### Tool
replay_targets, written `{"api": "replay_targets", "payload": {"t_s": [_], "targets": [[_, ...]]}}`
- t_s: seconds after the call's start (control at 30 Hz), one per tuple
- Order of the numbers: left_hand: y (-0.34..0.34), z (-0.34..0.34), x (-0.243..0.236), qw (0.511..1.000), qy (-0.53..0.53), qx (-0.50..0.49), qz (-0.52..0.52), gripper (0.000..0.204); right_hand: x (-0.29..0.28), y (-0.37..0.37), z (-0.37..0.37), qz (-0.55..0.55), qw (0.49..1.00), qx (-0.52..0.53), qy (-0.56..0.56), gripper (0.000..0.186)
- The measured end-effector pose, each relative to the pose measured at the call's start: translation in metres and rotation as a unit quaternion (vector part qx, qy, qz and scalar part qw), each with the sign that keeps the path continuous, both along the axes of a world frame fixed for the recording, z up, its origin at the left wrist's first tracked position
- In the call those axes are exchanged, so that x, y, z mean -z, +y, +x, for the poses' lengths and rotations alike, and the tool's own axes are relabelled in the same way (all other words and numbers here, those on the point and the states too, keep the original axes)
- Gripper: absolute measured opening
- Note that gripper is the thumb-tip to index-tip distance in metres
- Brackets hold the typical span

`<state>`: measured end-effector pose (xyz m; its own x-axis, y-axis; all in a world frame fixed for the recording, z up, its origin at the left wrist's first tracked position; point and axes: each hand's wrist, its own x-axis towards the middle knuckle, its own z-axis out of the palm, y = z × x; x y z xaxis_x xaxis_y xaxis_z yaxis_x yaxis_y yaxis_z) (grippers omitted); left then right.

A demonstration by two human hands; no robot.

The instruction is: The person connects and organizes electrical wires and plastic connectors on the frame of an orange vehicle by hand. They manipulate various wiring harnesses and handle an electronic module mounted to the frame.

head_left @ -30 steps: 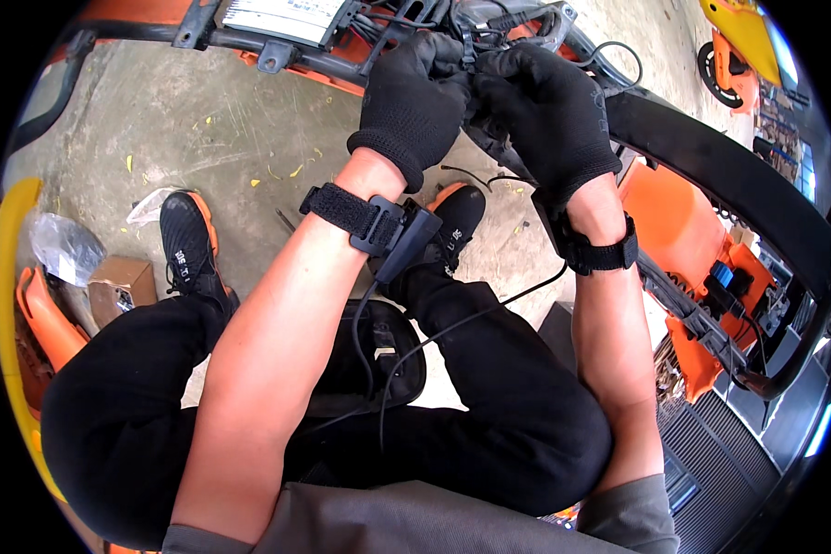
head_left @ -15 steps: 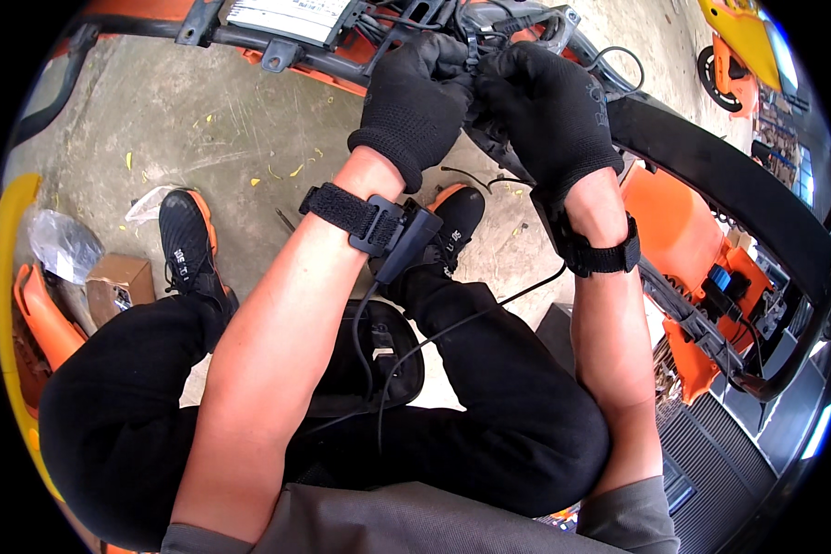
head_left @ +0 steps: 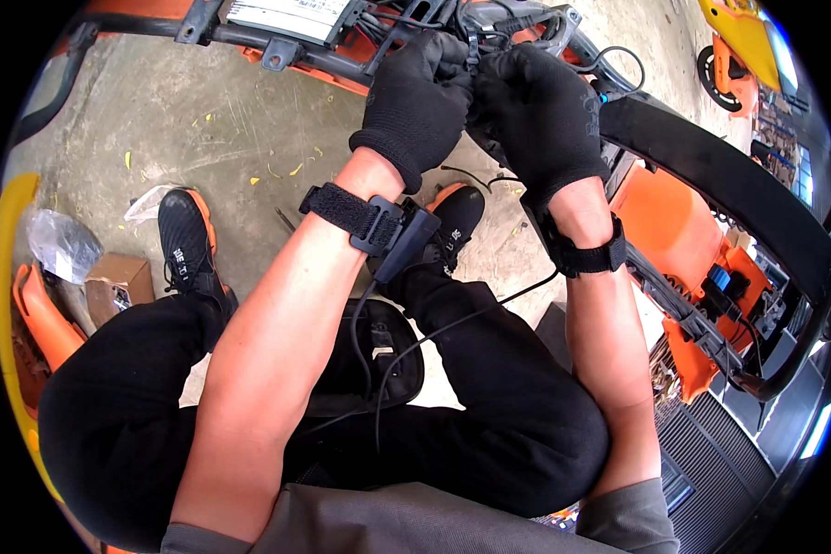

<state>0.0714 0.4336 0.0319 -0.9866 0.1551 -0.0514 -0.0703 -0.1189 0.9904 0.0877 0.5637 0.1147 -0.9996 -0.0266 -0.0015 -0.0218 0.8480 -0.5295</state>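
Observation:
Both hands wear black knit gloves and meet at the wiring (head_left: 499, 37) on a dark metal vehicle frame (head_left: 249, 46). My left hand (head_left: 415, 102) is closed, its fingertips pinched together beside a thin dark strip. Just to its right, my right hand (head_left: 540, 115) is closed too, thumb and fingers drawn together. Whatever the fingertips hold is hidden by the gloves. A thin black cable loop (head_left: 632, 65) stands out beyond the right hand, near a small bright blue piece (head_left: 603, 98). Left of the wiring lies a flat silver box with a white label (head_left: 291, 17).
A long black curved part (head_left: 720, 166) runs down the right side, beside orange panels (head_left: 665, 222). On the floor at left are a cardboard box (head_left: 120, 282), a clear plastic bag (head_left: 65, 245) and an orange panel (head_left: 46, 314). A black case (head_left: 402, 360) sits between my legs.
My right hand has shifted slightly left and turned a little, and the small blue piece beside it now shows. My left hand stays almost where it was.

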Motion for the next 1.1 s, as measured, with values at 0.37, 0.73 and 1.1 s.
{"api": "replay_targets", "payload": {"t_s": [0.37, 0.73, 1.1], "targets": [[-0.003, 0.000, -0.002, 0.999, 0.025, 0.002, -0.033, 0.022, 0.010, -0.004, 0.006, 0.051, 0.994, -0.019, 0.098, 0.009], [-0.005, -0.003, 0.004, 0.999, 0.026, 0.040, 0.019, 0.022, 0.012, -0.004, 0.006, 0.094, 0.984, -0.061, 0.138, 0.010], [-0.004, -0.002, 0.006, 0.998, 0.058, 0.030, -0.002, 0.022, 0.012, -0.005, 0.005, 0.120, 0.983, -0.062, 0.125, 0.009]]}}
